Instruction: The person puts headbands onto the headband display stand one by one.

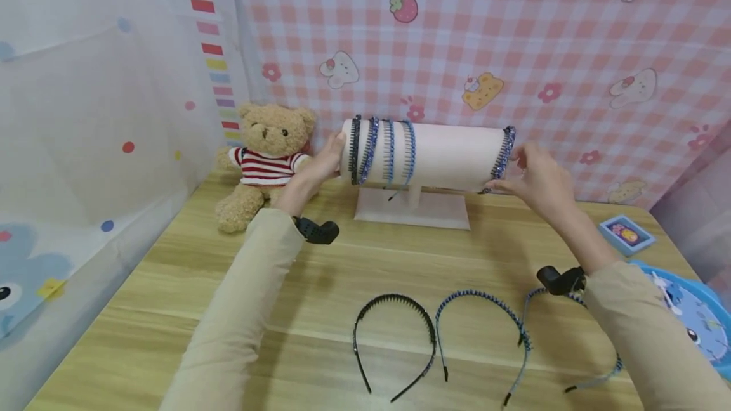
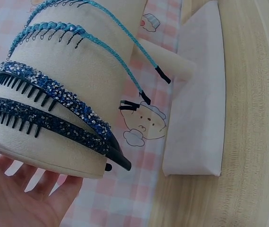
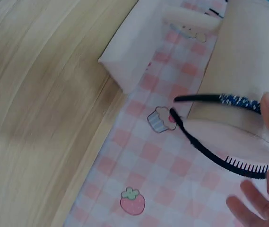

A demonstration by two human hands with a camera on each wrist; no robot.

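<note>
A pale padded roll point(image 1: 451, 154) on a T-shaped display stand lies crosswise at the back of the table. Its left end is gripped by my left hand point(image 1: 324, 162), whose fingers point(image 2: 44, 184) lie against the end face. Near that end sit a dark glitter headband point(image 2: 44, 120), a blue glitter headband point(image 2: 54, 87) and two light blue braided headbands point(image 1: 400, 151). At the roll's right end my right hand point(image 1: 542, 179) pinches another blue glitter headband point(image 3: 240, 101). One arm of it crosses the roll's side; the toothed other arm stands off beyond the end face.
On the table's front part lie a black toothed headband point(image 1: 394, 297) and two blue headbands point(image 1: 482, 295), one partly under my right forearm. A teddy bear point(image 1: 268, 157) sits left of the stand. At right are a small blue box point(image 1: 627, 235) and a blue round tray point(image 1: 708, 297).
</note>
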